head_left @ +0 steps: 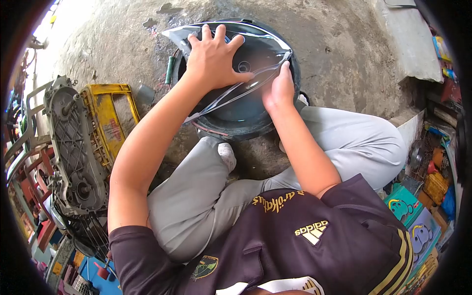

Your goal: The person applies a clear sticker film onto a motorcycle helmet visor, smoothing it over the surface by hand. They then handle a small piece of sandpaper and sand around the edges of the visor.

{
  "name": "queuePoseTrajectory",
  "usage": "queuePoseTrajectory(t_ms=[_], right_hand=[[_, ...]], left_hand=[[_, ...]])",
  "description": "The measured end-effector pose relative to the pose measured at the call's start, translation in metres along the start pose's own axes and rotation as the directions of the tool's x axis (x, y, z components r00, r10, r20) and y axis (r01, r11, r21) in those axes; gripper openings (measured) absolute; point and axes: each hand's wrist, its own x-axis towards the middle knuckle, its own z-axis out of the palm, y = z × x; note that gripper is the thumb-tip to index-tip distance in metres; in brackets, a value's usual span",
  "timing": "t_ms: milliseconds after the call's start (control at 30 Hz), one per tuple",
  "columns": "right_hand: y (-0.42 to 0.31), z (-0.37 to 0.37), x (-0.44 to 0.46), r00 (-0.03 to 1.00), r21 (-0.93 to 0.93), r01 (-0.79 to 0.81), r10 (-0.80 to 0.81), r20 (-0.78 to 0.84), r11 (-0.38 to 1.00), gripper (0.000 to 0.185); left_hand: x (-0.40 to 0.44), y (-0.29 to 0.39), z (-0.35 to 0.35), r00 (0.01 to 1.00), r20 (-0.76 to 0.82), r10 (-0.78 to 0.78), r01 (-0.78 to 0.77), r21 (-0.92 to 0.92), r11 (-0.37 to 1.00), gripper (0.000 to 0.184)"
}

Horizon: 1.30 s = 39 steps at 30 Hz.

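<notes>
A clear, curved plastic lens cover (pixel 268 70) with pointed corners lies tilted over a round black basin (pixel 255 130). My left hand (pixel 211 56) rests on the cover with its fingers spread, the fingertips near the far edge and the thumb toward the middle. At the right corner of the cover, my right hand (pixel 281 88) grips it, thumb along the edge. The other fingers of that hand are blurred or hidden behind the clear plastic. Dark liquid seems to fill the basin, but the cover's reflections make its level hard to judge.
A green-handled tool (pixel 170 70) lies against the basin's left side. Further left are a worn yellow plastic crate (pixel 110 125) and a grey metal engine casing (pixel 73 147). Colourful boxes (pixel 403 204) and mixed parts crowd the right. A concrete slab (pixel 410 42) stands upper right.
</notes>
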Motion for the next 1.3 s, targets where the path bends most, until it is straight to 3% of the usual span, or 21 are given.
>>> queuePoseTrajectory(t_ms=[67, 267, 333, 400, 500, 533, 667, 733, 833, 900, 1033, 1133, 1200, 1300], right_hand=[[-0.002, -0.001, 0.005, 0.993, 0.086, -0.102, 0.097, 0.062, 0.991, 0.046], [0.001, 0.007, -0.027, 0.987, 0.005, -0.160, 0.160, -0.028, 0.987, 0.048], [0.005, -0.003, 0.001, 0.995, 0.030, -0.102, 0.102, 0.022, 0.994, 0.050], [0.003, -0.012, 0.024, 0.985, 0.071, -0.152, 0.146, 0.088, 0.986, 0.050], [0.005, 0.001, -0.011, 0.997, -0.015, -0.074, 0.074, -0.012, 0.997, 0.050], [0.008, 0.006, -0.024, 0.991, 0.031, -0.118, 0.119, -0.057, 0.993, 0.047], [0.004, -0.002, -0.002, 0.993, -0.003, -0.114, 0.114, -0.025, 0.993, 0.047], [0.003, -0.001, -0.001, 0.993, -0.001, -0.114, 0.114, -0.001, 0.993, 0.048], [0.000, 0.004, -0.006, 0.993, -0.035, -0.092, 0.090, -0.073, 0.995, 0.048], [0.004, -0.003, -0.003, 0.991, -0.272, 0.035, -0.069, -0.115, 0.962, 0.047], [-0.004, 0.003, -0.024, 0.989, -0.256, -0.008, -0.030, -0.145, 0.967, 0.043], [-0.002, -0.006, -0.029, 0.995, -0.377, 0.006, -0.043, -0.092, 0.926, 0.035], [-0.003, -0.003, -0.046, 0.980, -0.512, -0.018, -0.086, -0.178, 0.859, 0.030], [-0.008, -0.007, -0.055, 0.982, -0.504, 0.115, -0.175, -0.074, 0.856, 0.023]], left_hand=[[0.001, -0.001, -0.002, 1.000, 0.016, 0.009, -0.009, -0.007, 1.000, 0.096], [0.000, -0.002, 0.001, 1.000, 0.012, 0.002, -0.002, -0.017, 1.000, 0.095], [0.000, -0.002, 0.000, 1.000, 0.011, 0.003, -0.003, -0.006, 1.000, 0.095], [0.000, -0.001, -0.003, 0.999, 0.040, 0.005, -0.004, -0.021, 1.000, 0.095], [-0.001, -0.002, -0.001, 1.000, 0.027, 0.011, -0.010, -0.020, 1.000, 0.095], [-0.001, -0.004, -0.001, 1.000, 0.005, 0.024, -0.023, -0.014, 1.000, 0.094], [0.001, -0.006, 0.000, 0.999, 0.031, 0.024, -0.023, -0.045, 0.999, 0.094], [0.000, -0.006, 0.008, 0.999, -0.038, 0.034, -0.034, -0.001, 0.999, 0.093], [0.001, -0.006, 0.005, 0.999, -0.039, 0.034, -0.034, -0.004, 0.999, 0.094], [0.001, -0.005, 0.001, 0.999, 0.030, 0.010, -0.009, -0.035, 0.999, 0.093], [-0.002, -0.008, 0.005, 1.000, -0.001, 0.017, -0.017, -0.023, 1.000, 0.093], [-0.003, -0.012, 0.005, 0.999, -0.011, 0.033, -0.033, -0.003, 0.999, 0.096], [-0.004, -0.012, 0.006, 0.999, -0.006, 0.037, -0.037, -0.003, 0.999, 0.096], [-0.006, -0.009, -0.001, 1.000, 0.013, 0.023, -0.023, 0.002, 1.000, 0.097]])
